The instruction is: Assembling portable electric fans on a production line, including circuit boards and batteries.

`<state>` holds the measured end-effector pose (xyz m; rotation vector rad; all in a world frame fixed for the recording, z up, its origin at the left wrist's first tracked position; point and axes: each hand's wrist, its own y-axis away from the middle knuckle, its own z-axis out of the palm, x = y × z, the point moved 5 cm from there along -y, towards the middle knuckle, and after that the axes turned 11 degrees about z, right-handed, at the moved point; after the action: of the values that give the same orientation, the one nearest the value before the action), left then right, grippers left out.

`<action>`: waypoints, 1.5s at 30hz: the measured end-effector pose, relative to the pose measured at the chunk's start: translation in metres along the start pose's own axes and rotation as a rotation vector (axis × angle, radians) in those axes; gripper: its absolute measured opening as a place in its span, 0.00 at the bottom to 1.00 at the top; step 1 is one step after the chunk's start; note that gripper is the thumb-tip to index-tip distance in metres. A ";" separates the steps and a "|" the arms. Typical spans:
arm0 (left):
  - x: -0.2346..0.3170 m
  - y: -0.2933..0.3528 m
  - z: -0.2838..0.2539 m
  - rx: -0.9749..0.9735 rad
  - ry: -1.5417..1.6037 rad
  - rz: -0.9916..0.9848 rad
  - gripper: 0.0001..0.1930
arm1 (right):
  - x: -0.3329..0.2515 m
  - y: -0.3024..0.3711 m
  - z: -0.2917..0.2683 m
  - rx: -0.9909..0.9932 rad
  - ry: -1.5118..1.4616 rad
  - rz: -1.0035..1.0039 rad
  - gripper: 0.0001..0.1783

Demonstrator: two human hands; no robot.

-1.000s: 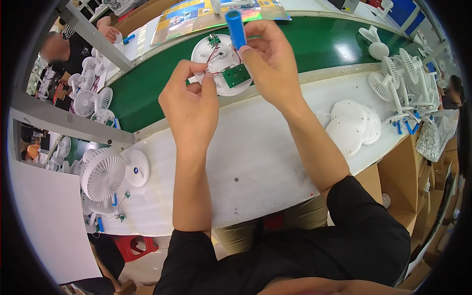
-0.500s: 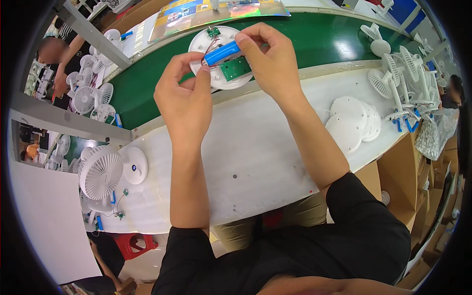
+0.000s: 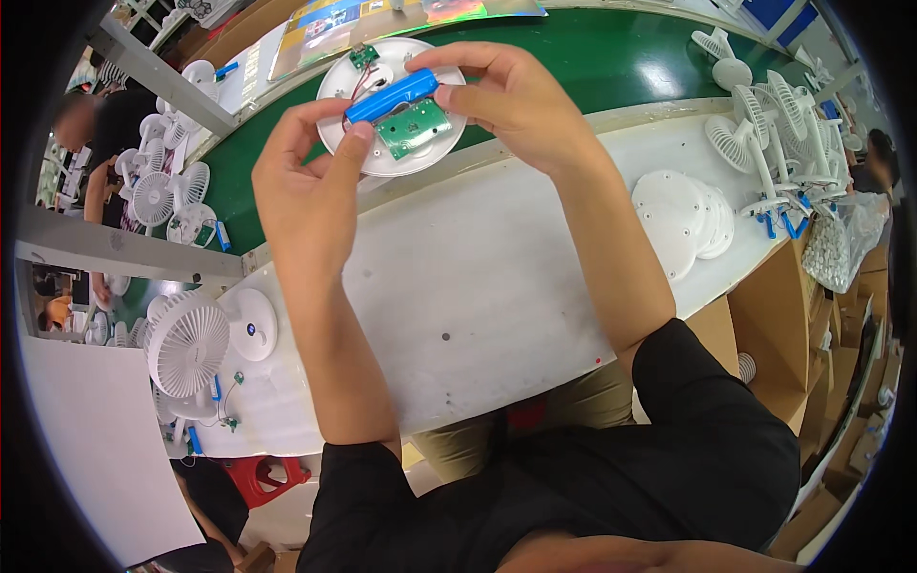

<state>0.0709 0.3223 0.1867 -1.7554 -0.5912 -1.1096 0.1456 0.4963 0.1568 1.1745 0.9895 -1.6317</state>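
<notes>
A blue cylindrical battery (image 3: 392, 95) lies slantwise over a round white fan base (image 3: 335, 84) at the far side of the bench. My left hand (image 3: 310, 172) pinches the battery's left end between thumb and index finger. At its right end, my right hand (image 3: 511, 100) has the thumb and index finger closed around the tip. Just below the battery sits a green circuit board (image 3: 413, 131) inside the base. A smaller green board (image 3: 363, 56) is at the base's upper edge, with thin wires running down toward the battery. The fingers hide the battery's ends.
Stacked white round covers (image 3: 669, 224) lie to the right on the white bench (image 3: 478, 286). Several assembled fans (image 3: 778, 134) stand beyond them. At left are a white fan (image 3: 188, 344) and loose batteries with wires. A green belt (image 3: 592, 62) runs behind; a co-worker (image 3: 115, 124) stands far left.
Both hands, the battery and the base appear shifted left. My right fingers have moved nearer the battery's tip, so more of the battery and circuit board shows.
</notes>
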 end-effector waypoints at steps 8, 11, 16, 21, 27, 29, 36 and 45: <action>0.026 0.001 -0.009 -0.148 0.018 0.032 0.12 | -0.023 0.010 0.001 -0.019 0.205 -0.023 0.13; 0.038 0.003 -0.014 -0.139 0.072 0.023 0.13 | -0.039 0.015 0.006 0.010 0.243 0.005 0.12; 0.053 0.011 -0.025 -0.085 0.144 -0.037 0.13 | -0.088 0.043 0.030 0.066 0.614 -0.139 0.02; 0.067 0.017 -0.032 -0.237 0.090 -0.039 0.12 | -0.095 0.056 0.030 0.139 0.647 0.040 0.05; 0.068 0.020 -0.035 -0.276 0.175 -0.078 0.13 | -0.106 0.065 0.031 -0.001 0.722 -0.167 0.06; 0.068 0.020 -0.035 -0.310 0.246 -0.068 0.13 | -0.109 0.067 0.032 -0.049 0.741 -0.243 0.06; 0.061 0.020 -0.041 -0.273 0.297 -0.090 0.14 | -0.111 0.070 0.038 -0.159 0.904 -0.551 0.05; 0.011 0.000 -0.078 -0.203 0.134 -0.161 0.13 | -0.129 0.066 0.027 0.137 0.942 -0.149 0.17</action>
<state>0.0434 0.2517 0.2079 -1.8108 -0.5615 -1.4304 0.2231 0.4757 0.2802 2.0815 1.5708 -1.2357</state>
